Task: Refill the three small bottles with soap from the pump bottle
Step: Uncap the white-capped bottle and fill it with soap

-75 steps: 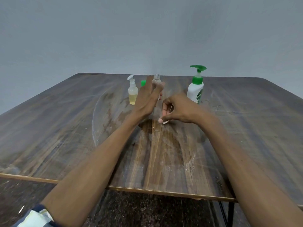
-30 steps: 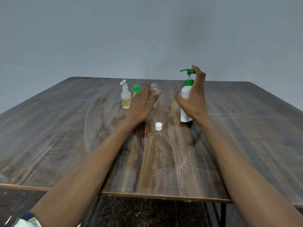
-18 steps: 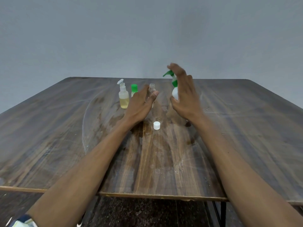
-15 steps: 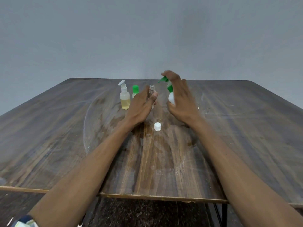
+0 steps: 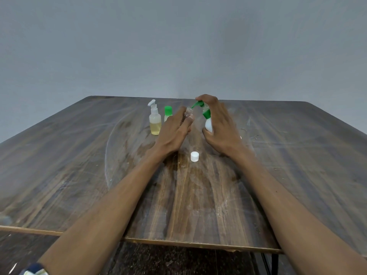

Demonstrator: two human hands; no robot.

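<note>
My right hand [image 5: 220,128] grips the white pump bottle [image 5: 208,124] with the green pump, tilted left, a finger on the pump head. Its green spout [image 5: 196,104] points at the open neck of a small clear bottle [image 5: 188,114]. My left hand [image 5: 174,132] holds that clear bottle upright on the table; most of it is hidden behind my fingers. The bottle's white cap [image 5: 194,157] lies loose on the table in front of both hands. Left of them stand a small green-capped bottle [image 5: 168,113] and a small spray bottle [image 5: 155,122] with yellowish liquid.
All of it sits on a worn dark wooden table [image 5: 79,165] against a plain grey wall. The table's front edge [image 5: 178,242] runs under my forearms, with dark floor below.
My right hand put down the white cap, took the pump bottle from the right, carried it left and tilted its spout to the clear bottle's mouth. My left hand has kept hold of the clear bottle.
</note>
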